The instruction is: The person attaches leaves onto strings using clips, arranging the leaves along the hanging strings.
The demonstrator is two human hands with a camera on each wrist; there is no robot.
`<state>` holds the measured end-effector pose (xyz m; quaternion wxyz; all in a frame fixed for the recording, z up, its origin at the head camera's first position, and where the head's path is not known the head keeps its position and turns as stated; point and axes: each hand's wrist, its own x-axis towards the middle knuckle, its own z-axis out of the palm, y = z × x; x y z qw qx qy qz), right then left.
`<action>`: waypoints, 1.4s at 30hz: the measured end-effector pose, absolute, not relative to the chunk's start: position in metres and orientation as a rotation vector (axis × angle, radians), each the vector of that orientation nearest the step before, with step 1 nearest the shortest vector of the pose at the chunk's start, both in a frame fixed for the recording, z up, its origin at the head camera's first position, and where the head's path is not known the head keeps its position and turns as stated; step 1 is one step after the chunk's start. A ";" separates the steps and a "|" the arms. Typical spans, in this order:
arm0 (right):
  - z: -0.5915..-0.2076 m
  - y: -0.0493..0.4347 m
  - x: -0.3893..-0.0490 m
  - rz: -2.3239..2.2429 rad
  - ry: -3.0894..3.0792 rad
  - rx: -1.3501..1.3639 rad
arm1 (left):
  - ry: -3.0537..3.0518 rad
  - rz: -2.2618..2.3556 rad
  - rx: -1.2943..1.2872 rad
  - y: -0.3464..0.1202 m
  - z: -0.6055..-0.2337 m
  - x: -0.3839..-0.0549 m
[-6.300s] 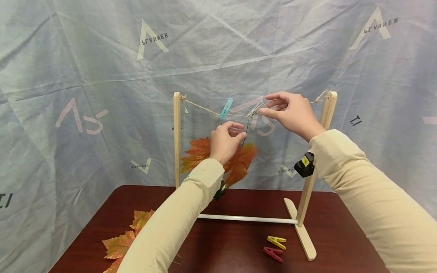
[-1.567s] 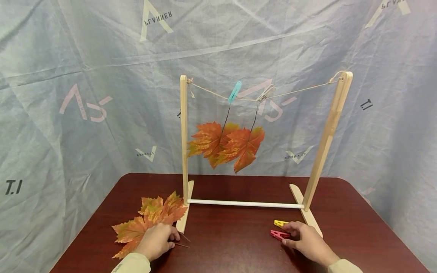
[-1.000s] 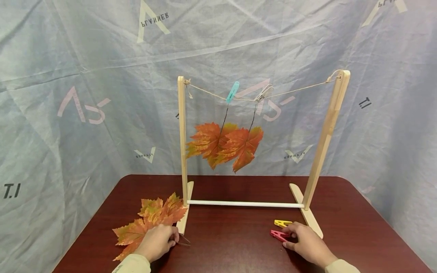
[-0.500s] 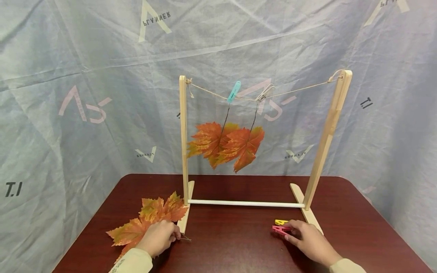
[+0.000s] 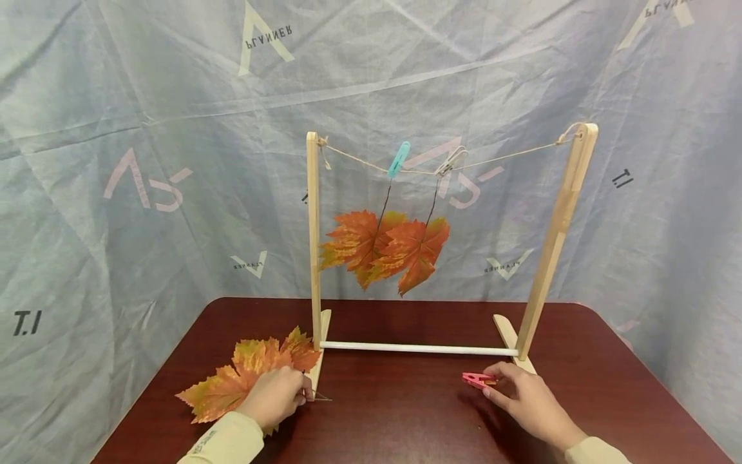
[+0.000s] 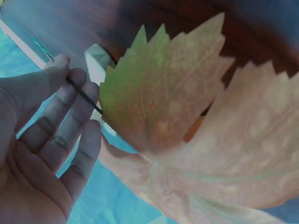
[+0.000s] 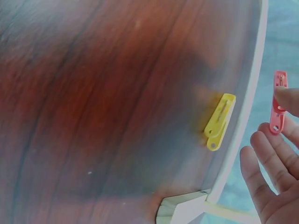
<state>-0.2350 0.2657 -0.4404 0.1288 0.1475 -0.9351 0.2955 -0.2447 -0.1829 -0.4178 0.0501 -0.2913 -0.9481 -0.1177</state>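
Note:
In the head view my left hand (image 5: 277, 398) pinches the thin stem (image 6: 86, 97) of an orange-green artificial maple leaf (image 6: 163, 93) between thumb and forefinger, its other fingers loosely extended. Another leaf (image 5: 301, 351) lies by the stand's left foot. My right hand (image 5: 532, 403) holds a red clothespin (image 5: 474, 379) by thumb and fingertips, above the table. Below it a yellow clothespin (image 7: 219, 122) lies on the table, mostly hidden in the head view. Two maple leaves hang from the twine (image 5: 356, 158), one by a blue clothespin (image 5: 399, 160), one by a white clothespin (image 5: 451, 161).
The wooden stand has a left post (image 5: 314, 245), a right post (image 5: 556, 241) and a low white crossbar (image 5: 417, 348). It stands on a dark red table (image 5: 394, 412). A grey printed cloth (image 5: 174, 258) hangs behind.
Since the earliest frame both hands have come down from the twine, leaving the white clothespin there. Lately the right hand has lifted the red clothespin, and the left has raised a leaf slightly by its stem.

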 end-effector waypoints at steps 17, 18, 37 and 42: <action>-0.416 0.259 -0.235 1.022 -2.645 0.385 | -2.827 -0.377 -0.932 -0.154 -0.385 -0.248; -0.413 0.258 -0.235 1.037 -2.650 0.374 | -2.830 -0.382 -0.933 -0.152 -0.383 -0.249; -0.378 0.254 -0.239 1.066 -2.558 0.398 | -2.871 -0.635 -0.925 -0.123 -0.351 -0.255; -0.371 0.254 -0.239 1.024 -2.545 0.406 | -2.883 -0.695 -0.917 -0.113 -0.345 -0.255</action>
